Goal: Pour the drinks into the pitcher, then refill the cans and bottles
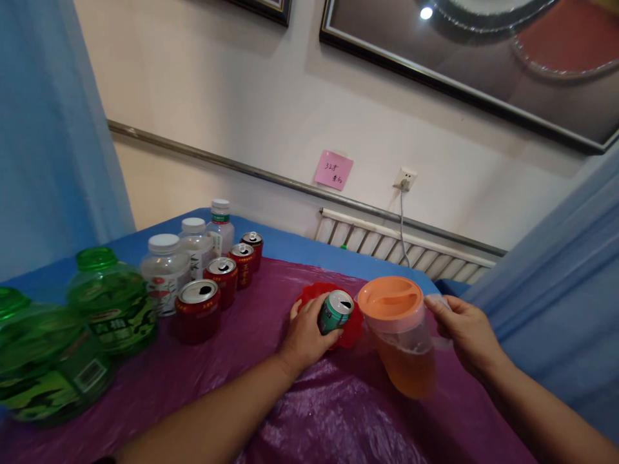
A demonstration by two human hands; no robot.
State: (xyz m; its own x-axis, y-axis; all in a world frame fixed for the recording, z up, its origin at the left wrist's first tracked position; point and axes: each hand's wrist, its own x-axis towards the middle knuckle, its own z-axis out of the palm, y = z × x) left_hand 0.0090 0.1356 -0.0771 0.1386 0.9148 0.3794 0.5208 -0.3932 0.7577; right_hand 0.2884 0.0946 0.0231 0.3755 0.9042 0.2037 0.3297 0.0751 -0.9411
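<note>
My left hand is closed around a green drink can, whose top shows a dark opening. The can is over or in a red dish with a wavy rim; whether it touches the dish I cannot tell. To the right, my right hand grips the handle of a clear pitcher with an orange lid. Amber liquid fills its lower part, and the pitcher leans. Its lidded top is close beside the red dish.
Several red cans stand in a row on the purple sheet, left of the dish. Behind them are clear bottles with white caps. Large green bottles occupy the near left. A wall with a radiator borders the table's far side.
</note>
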